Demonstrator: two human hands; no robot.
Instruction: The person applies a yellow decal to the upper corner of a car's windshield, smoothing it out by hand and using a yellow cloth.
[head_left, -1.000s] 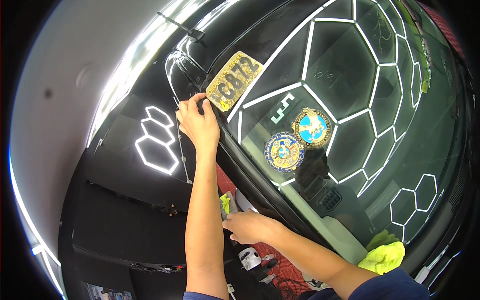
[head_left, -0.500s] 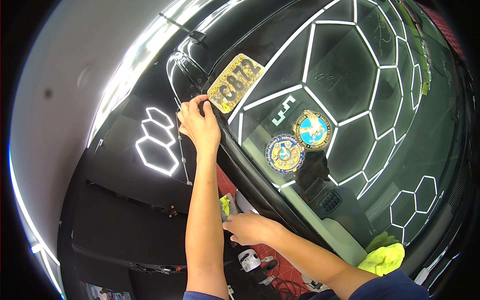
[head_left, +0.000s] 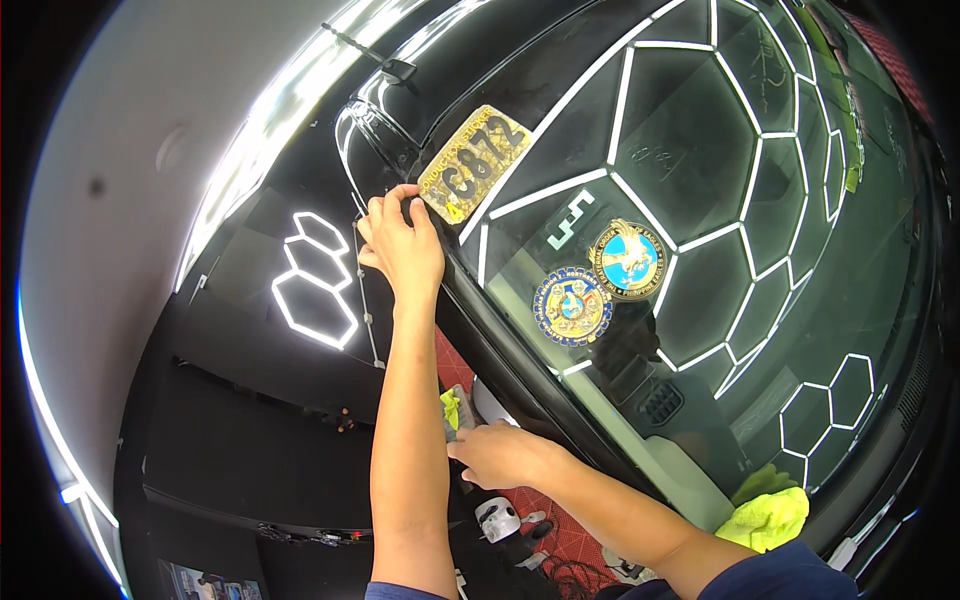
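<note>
My left hand (head_left: 402, 240) reaches up to the dark edge of the car beside the windshield (head_left: 690, 150). Its fingers are bent, with thumb and index finger close together at the lower left corner of a gold rectangular sticker (head_left: 476, 165) with dark characters. Whatever lies between those fingertips is too small to tell. Lower down, my right hand (head_left: 505, 455) is closed beside a grey item (head_left: 462, 412) with a bright yellow-green piece (head_left: 450, 408) on it. My left forearm partly covers that spot, and what the right fingers hold is not clear.
Two round emblem stickers (head_left: 628, 260) are on the windshield glass. A yellow-green cloth (head_left: 765, 520) lies by the glass near my right arm. Below are a white device (head_left: 496, 520) and cables (head_left: 570, 580) on red flooring. An antenna (head_left: 395, 70) stands on the roof.
The view has shifted very slightly. Both hands keep nearly the same places and poses.
</note>
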